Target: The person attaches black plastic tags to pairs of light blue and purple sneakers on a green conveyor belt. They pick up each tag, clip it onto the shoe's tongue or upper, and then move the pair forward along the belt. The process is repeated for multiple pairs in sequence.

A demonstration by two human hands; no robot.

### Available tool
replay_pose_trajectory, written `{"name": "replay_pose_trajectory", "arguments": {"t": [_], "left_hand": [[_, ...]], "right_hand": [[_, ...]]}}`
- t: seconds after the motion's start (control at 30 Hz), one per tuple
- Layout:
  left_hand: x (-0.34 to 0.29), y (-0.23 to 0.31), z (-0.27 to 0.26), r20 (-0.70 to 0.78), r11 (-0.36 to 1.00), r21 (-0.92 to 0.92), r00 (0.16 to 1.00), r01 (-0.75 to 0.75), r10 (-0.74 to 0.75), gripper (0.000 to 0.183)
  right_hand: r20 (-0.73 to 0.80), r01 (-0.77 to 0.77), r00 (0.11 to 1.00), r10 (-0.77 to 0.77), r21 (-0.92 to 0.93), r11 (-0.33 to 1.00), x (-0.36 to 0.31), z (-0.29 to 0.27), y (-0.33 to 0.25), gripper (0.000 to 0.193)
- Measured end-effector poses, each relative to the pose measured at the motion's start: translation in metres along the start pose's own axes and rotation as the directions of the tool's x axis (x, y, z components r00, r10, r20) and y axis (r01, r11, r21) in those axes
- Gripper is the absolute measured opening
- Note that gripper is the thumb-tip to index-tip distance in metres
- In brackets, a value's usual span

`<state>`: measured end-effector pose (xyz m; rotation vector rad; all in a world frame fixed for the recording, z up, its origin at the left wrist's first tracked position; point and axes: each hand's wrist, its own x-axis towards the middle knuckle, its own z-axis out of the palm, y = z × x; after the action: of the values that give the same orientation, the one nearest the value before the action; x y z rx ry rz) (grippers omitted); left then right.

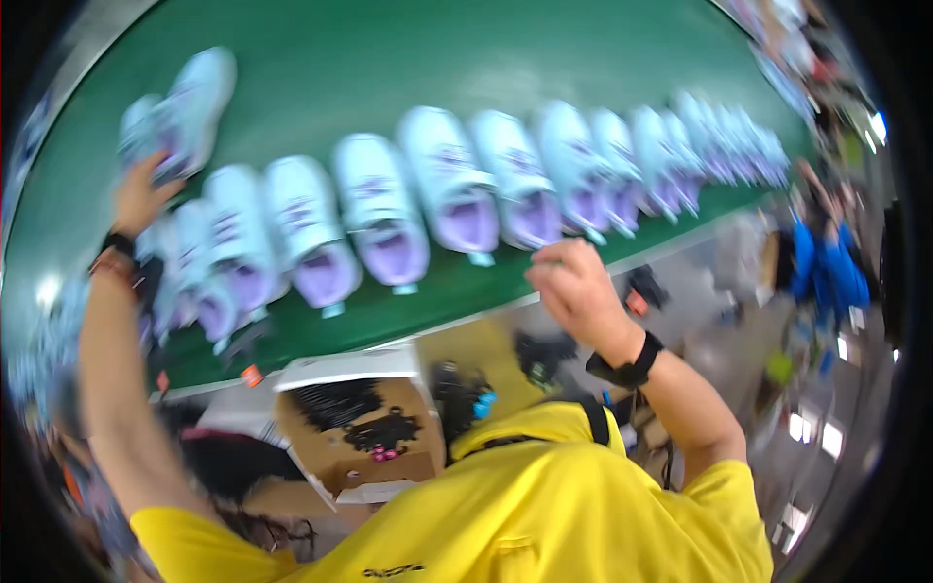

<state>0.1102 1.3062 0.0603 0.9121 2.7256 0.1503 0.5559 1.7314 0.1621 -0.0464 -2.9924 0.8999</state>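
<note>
At the far left my left hand is closed at the heel end of a pair of light blue sneakers with purple linings, which lie toward the far side of the green table. My right hand is just in front of the table's near edge, below the heel of a light blue sneaker. Its fingers are curled in, and whatever they may hold is hidden. Between my hands stand several matching sneakers, among them one sneaker with its toe pointing away from me and its purple opening toward me.
The row of sneakers runs along the green table to the far right. Below the near edge sits an open cardboard box with black items inside. A person in blue is off to the right.
</note>
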Motion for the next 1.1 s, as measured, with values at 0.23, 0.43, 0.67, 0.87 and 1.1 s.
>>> {"name": "replay_pose_trajectory", "arguments": {"t": [0.23, 0.43, 0.67, 0.87, 1.1], "left_hand": [[0.063, -0.049, 0.043, -0.237, 0.932, 0.361, 0.970, 0.038, 0.053, 0.043], [0.105, 0.218, 0.011, -0.331, 0.962, 0.204, 0.912, -0.182, 0.243, 0.046], [0.093, 0.394, -0.001, 0.111, 0.946, -0.180, 0.950, -0.270, 0.292, 0.048], [-0.005, 0.304, -0.047, -0.314, 0.827, -0.236, 0.846, -0.509, 0.431, 0.011], [-0.150, 0.241, -0.036, 0.094, 0.923, -0.287, 0.951, -0.257, 0.294, 0.042]], "right_hand": [[-0.217, -0.649, 0.761, 0.612, -0.261, 0.715, -0.181, -0.078, 0.099, 0.033], [0.032, -0.557, 0.807, 0.590, -0.295, 0.776, -0.208, -0.065, 0.146, 0.049], [0.013, -0.545, 0.829, 0.559, -0.201, 0.814, -0.207, -0.077, 0.157, 0.040], [-0.027, -0.643, 0.764, 0.644, 0.031, 0.765, -0.218, -0.081, 0.156, 0.015], [0.045, -0.492, 0.858, 0.512, -0.216, 0.843, -0.198, -0.058, 0.134, 0.067]]}}
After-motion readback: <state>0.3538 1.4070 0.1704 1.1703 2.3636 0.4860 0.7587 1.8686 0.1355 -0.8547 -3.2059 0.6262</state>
